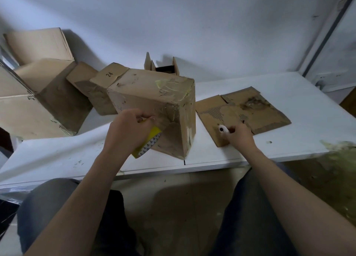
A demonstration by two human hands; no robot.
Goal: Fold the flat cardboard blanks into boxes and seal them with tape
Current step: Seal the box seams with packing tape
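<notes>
Grips a yellow tape roll (149,142) in the left hand (128,128), fingers curled round it, pressed to the near face of a tilted, taped box (154,93) just beyond the knuckles on the white table (308,111). Clamps a small white tool (222,129), kind unclear, in the right hand (239,136), over the near edge of a flat cardboard blank (250,109). Shows further boxes (48,93) left of and beyond the left hand.

BLOCKED: folded boxes (44,101) crowded 9–11 o'clock of the taped box (154,101); open box (165,67) at 12; flat blank (246,111) at 3 | FREE: bare white table (63,159) at 6–8, also 1–2 o'clock.
</notes>
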